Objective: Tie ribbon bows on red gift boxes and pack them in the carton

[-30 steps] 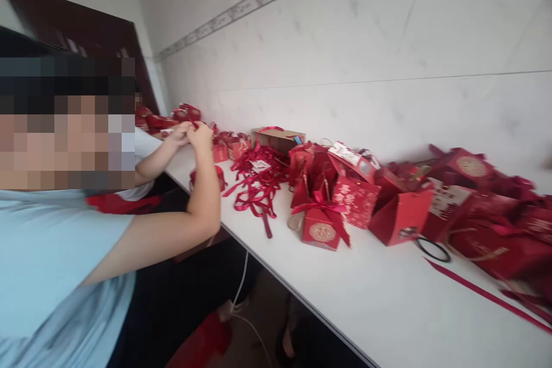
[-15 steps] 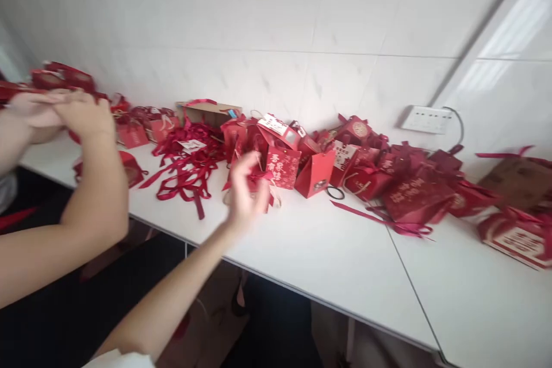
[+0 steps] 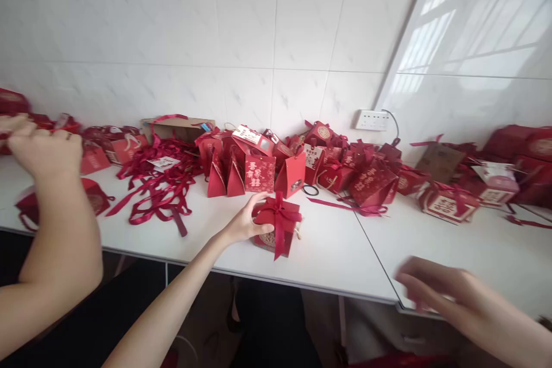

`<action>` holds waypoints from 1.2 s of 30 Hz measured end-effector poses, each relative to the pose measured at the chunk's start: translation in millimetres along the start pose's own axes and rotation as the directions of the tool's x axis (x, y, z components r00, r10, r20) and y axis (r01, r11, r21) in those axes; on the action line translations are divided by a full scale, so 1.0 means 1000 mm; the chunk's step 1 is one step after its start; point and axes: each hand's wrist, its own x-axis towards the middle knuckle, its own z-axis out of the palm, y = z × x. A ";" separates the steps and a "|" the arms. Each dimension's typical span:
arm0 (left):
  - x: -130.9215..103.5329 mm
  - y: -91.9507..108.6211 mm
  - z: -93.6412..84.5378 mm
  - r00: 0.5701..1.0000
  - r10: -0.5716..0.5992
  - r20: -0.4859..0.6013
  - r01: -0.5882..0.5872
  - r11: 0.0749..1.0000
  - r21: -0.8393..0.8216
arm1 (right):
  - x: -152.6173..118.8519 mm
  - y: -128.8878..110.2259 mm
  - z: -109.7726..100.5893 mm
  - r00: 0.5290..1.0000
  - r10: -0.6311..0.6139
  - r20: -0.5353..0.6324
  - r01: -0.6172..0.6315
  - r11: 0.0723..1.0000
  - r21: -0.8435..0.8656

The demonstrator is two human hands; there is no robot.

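My left hand (image 3: 244, 224) grips the left side of a small red gift box (image 3: 290, 241), thumb in front and fingers behind the top. The box stands on the white table (image 3: 332, 264) near its front edge. A dark red ribbon bow (image 3: 279, 218) crosses its front, with tails hanging over a gold round pattern; a cord loop shows at its right. My right hand (image 3: 435, 290) is over the table's front edge at lower right, apart from the box. Motion blurs its fingers, and I make out nothing in them.
Behind my left hand stand several red gift boxes (image 3: 260, 173). A heap of loose ribbons (image 3: 159, 184) lies left of them, before a cardboard box (image 3: 185, 126). More boxes (image 3: 448, 202) sit at right. Another person's arm (image 3: 56, 213) reaches in at left. A socket strip (image 3: 371, 120) is on the wall.
My view has turned to the right. My left hand, blurred and raised before the boxes earlier, now grips the bow-tied gift box nearer the table's front edge. My right hand has come into view.
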 end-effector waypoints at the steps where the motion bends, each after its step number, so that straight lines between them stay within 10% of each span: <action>1: 0.003 0.005 0.009 0.996 0.008 0.088 -0.005 1.000 -0.028 | 0.007 -0.009 0.008 0.989 -0.003 0.145 0.001 1.000 0.014; 5: 0.010 0.018 0.034 0.978 0.046 0.201 -0.026 0.994 -0.102 | 0.046 -0.032 0.034 0.981 0.035 0.192 -0.043 0.998 0.040; 12: 0.014 0.024 0.038 0.972 -0.212 -0.103 0.196 0.969 -0.147 | 0.090 -0.053 0.053 0.979 -0.195 0.057 0.201 0.968 -0.151; 17: -0.005 0.043 0.028 0.981 -0.172 -0.088 0.160 0.979 -0.126 | 0.095 -0.071 0.069 0.949 -0.263 0.171 0.291 0.943 -0.161; 23: -0.044 0.067 0.041 0.983 -0.177 0.052 0.183 0.971 -0.154 | 0.076 -0.058 0.093 0.905 -0.419 -0.076 0.407 0.904 -0.133; 31: -0.052 0.084 0.028 0.941 -0.013 0.339 0.035 0.998 -0.060 | 0.053 -0.073 0.136 0.659 -0.698 -0.279 0.606 0.713 -0.353; 36: -0.012 0.078 0.030 0.977 0.184 -0.106 -0.165 0.972 0.166 | 0.055 -0.068 0.147 0.561 -0.697 -0.446 0.602 0.714 -0.358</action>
